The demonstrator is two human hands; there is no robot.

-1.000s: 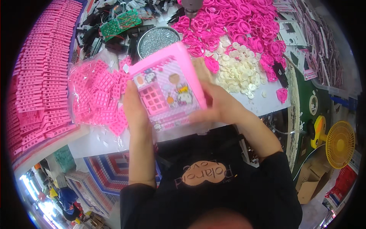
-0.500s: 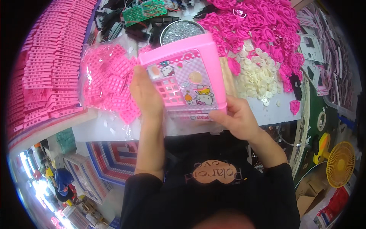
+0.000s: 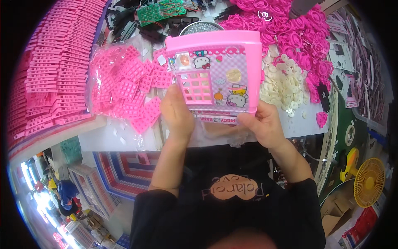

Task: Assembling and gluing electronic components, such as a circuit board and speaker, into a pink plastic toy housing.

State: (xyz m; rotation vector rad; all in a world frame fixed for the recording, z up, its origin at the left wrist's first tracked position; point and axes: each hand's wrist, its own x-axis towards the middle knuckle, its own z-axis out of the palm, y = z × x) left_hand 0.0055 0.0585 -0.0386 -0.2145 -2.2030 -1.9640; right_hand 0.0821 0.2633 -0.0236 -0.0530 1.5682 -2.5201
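A pink plastic piggy bank panel (image 3: 224, 89), printed with cartoon figures and pierced by a grid of keypad holes, is held up over the table in both hands. My left hand (image 3: 176, 110) grips its left lower edge, with the fingers mostly hidden behind it. At the lower right corner my right hand (image 3: 263, 124) pinches the panel, thumb on its printed front. Beside my left hand lie loose pink keypads (image 3: 132, 89), some inside a clear plastic bag (image 3: 94, 85). Behind the panel's top edge a round tin of small metal screws (image 3: 202, 27) partly shows.
Stacked pink plastic parts (image 3: 66, 54) rise at the left. Green circuit boards (image 3: 161, 12) with wires lie at the back. Bright pink ring-shaped parts (image 3: 294, 37) and cream discs (image 3: 284, 83) are heaped at the right. A yellow fan (image 3: 369, 182) stands lower right.
Both hands have shifted the panel to the right and turned it, so its printed front faces me more squarely. A dark grey object now shows at the top right.
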